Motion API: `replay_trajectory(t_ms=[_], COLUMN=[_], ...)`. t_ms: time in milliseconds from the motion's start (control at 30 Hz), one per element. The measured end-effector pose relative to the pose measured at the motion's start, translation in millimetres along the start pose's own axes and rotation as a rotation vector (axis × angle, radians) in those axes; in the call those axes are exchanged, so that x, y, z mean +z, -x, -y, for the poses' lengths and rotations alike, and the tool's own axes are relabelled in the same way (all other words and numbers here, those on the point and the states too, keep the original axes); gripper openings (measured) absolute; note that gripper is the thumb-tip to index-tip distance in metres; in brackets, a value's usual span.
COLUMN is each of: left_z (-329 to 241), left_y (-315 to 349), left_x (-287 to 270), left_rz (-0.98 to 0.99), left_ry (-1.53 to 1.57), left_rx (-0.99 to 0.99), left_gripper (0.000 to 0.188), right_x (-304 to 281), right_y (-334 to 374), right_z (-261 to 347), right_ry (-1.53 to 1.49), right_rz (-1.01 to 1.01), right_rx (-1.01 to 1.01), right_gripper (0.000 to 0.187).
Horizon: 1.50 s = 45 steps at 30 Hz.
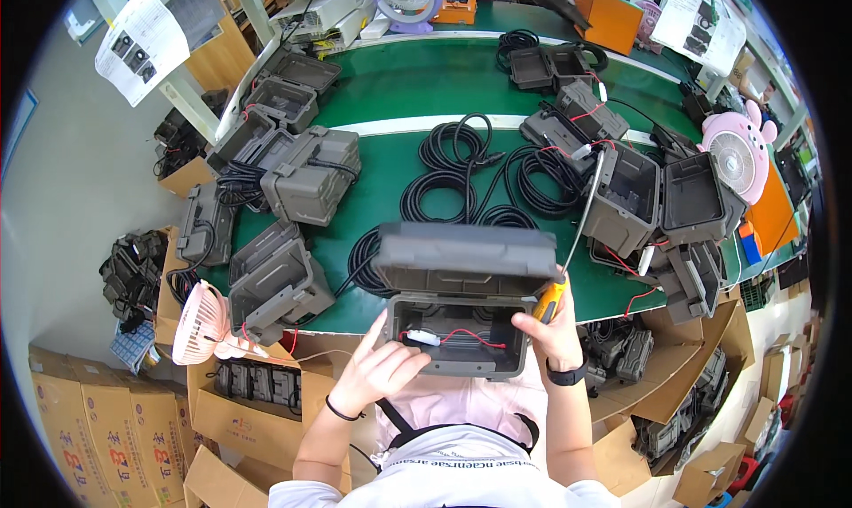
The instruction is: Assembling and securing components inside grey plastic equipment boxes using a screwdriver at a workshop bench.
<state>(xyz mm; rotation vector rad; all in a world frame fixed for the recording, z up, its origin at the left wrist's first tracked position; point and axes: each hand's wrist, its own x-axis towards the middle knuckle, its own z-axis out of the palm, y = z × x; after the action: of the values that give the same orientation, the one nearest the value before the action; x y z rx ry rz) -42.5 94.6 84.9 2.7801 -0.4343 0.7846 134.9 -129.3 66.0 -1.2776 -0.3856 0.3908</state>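
Observation:
An opened dark grey plastic box (479, 366) is held in front of me at the table's near edge, its hinged lid (466, 255) raised on the far side. Inside lie a white connector (423, 338) and a red wire (475, 334). My left hand (380, 366) is closed around the box's left side, its fingertips near the connector. At the right side, my right hand (555, 326) grips a screwdriver with a yellow handle (549, 302), shaft pointing up and away. The right thumb rests by the box's right rim.
More grey boxes stand at the left (315, 175) and right (626, 197) of the green table (382, 82). Coiled black cables (439, 193) lie beyond the lid. Small fans, a pink one (200, 323) and a rabbit-shaped one (737, 157), flank me. Cardboard cartons (253, 433) sit below.

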Motion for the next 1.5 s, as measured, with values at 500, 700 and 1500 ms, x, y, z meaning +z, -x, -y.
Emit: replay_trajectory(t_ms=[500,700,1500], left_z=[-7.2,-7.6,-2.8], left_y=[-25.6,-30.1,-22.2], left_x=[33.4,39.2,28.9], left_rz=[-0.503,-0.518,-0.450], left_ry=[0.519,0.406,0.869], left_rx=[-0.561,-0.597,-0.550], left_gripper=[0.066,0.061,0.029], right_x=[-19.8,-0.1,5.4], right_y=[-6.1,-0.9,3.0], right_z=[10.3,13.5,0.3], right_ry=[0.037,0.084,0.044], right_rz=[-0.045,-0.105,-0.233], right_rx=[-0.155,-0.170,-0.195], right_gripper=[0.084,0.061,0.050])
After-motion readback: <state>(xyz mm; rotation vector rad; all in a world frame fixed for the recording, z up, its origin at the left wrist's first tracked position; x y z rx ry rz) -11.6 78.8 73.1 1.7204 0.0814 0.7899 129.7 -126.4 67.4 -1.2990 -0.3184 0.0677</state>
